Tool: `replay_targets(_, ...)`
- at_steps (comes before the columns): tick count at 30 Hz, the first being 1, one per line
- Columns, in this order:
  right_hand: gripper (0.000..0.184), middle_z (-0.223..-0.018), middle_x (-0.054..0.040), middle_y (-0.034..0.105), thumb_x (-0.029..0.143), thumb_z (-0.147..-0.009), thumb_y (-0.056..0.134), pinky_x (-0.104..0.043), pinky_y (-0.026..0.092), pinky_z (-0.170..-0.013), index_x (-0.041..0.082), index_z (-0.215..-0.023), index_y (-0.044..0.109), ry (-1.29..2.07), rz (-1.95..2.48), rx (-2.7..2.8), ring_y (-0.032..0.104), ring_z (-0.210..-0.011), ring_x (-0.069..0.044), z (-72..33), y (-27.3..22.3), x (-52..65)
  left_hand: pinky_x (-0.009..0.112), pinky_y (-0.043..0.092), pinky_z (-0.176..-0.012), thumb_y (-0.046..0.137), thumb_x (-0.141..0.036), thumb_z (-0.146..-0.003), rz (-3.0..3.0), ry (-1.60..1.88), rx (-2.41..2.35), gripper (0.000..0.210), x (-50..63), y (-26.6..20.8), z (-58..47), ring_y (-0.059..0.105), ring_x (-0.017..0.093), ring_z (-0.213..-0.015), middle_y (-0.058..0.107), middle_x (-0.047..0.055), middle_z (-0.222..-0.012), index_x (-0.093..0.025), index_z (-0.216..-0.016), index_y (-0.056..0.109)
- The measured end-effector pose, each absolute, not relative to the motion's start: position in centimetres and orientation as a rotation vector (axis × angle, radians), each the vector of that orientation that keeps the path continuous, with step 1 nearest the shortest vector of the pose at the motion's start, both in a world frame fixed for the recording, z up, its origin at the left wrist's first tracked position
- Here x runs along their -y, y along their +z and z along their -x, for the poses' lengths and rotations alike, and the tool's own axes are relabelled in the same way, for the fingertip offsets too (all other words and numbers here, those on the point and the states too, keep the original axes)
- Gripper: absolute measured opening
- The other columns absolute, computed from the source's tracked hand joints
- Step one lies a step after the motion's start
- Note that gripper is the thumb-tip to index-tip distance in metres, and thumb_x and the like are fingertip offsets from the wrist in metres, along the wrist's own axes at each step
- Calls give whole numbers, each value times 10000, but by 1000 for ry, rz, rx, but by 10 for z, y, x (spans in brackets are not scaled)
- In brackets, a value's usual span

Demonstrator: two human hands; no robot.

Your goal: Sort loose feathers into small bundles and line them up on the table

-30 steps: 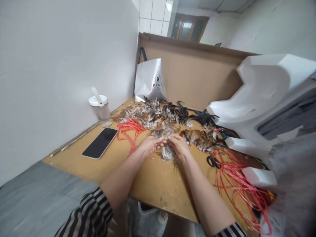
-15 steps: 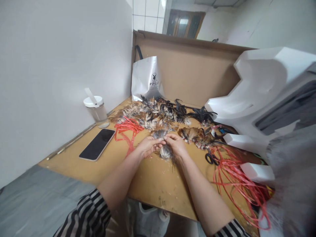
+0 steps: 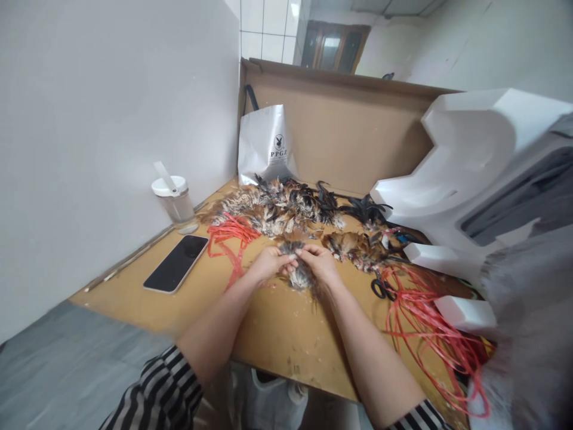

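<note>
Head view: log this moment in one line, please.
left hand: pinching grey feathers | right hand: pinching same feathers | phone: flat on table

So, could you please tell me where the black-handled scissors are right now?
In the head view, the black-handled scissors lie to the right of the bare right hand, beside the tangled red plastic strips.

Feather bundle [image 3: 301, 278], fluffy; near end greyish-white, far end grey-brown; middle pinched in left hand [image 3: 270, 263] and right hand [image 3: 319, 263], partly hidden there; axis running near-to-far over tabletop [image 3: 286, 334].
</note>
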State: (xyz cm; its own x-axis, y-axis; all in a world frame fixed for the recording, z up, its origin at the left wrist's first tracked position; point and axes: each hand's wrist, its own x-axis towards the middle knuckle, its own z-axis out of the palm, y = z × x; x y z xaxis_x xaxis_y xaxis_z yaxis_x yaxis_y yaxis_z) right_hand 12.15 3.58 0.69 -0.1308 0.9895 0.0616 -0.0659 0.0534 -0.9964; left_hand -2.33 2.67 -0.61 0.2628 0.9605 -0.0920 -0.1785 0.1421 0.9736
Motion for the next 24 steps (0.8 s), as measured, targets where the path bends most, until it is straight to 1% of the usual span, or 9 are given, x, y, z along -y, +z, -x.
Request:
replay_targets(6,246,-513,37,555,379,-544,686,-206,336,-486,166,-628,595,1333,1032,1227,447,-461,-80,-117,3,-35,162,367,-432,661,-314,-615,-1110,1018,-901,235,-27,-7,25,490,57,-415,574,37,-500,-81,-621,635)
replay_targets(8,260,-554,23,580,382,-553,677,-209,345,-496,163,-680,621,1293,1052,1239,456,-477,-84,-117,5,-38,156,350,-422,670,-307,-608,-1083,1063,-896,232,-29,-5,28,482,51,-413,570,32,-495,-78,-623,635)
replay_targets(10,269,-613,1,612,380,-576,654,-219,360,-520,158,-727,642,1196,1081,1310,478,-510,-95,-119,7,-42,150,338,-416,674,-303,-606,-1008,1180,-883,235,-31,-2,33,479,46,-422,572,31,-503,-74,-634,634)
replay_targets(12,234,-646,-12,627,360,-607,624,-231,369,-542,157,-722,651,1062,1121,1472,497,-537,-109,-121,11,-48,146,344,-427,679,-295,-603,-882,1337,-858,233,-34,1,39,481,40,-443,586,37,-538,-71,-643,629)
replay_targets(14,175,-648,-19,633,321,-631,596,-240,369,-558,162,-675,654,904,1174,1712,514,-558,-124,-121,14,-53,143,362,-452,695,-270,-585,-760,1464,-834,225,-37,2,43,488,35,-472,609,47,-599,-70,-663,626)
replay_targets(16,137,-636,-21,632,279,-647,568,-246,363,-573,173,-632,654,707,1243,1970,525,-575,-136,-117,18,-57,141,367,-455,703,-255,-573,-700,1513,-833,232,-39,2,47,486,33,-480,617,52,-627,-68,-689,628)
replay_targets(18,136,-636,-27,632,244,-661,542,-253,349,-592,184,-619,657,469,1333,2184,530,-596,-147,-110,23,-60,141,364,-445,699,-258,-578,-698,1518,-831,245,-41,2,48,484,36,-476,618,55,-625,-65,-711,631)
replay_targets(21,163,-734,-54,639,216,-687,511,-276,328,-649,202,-712,671,113,1399,2435,535,-710,-179,-98,30,-62,142,360,-433,690,-269,-592,-702,1520,-842,245,-43,1,48,487,40,-471,618,62,-615,-55,-692,626)
replay_targets(24,204,-877,-66,623,199,-705,498,-290,305,-712,233,-819,664,-32,1306,2703,511,-842,-198,-89,35,-62,146,357,-426,693,-270,-586,-662,1534,-873,239,-45,1,48,485,43,-467,613,62,-599,-54,-653,615)
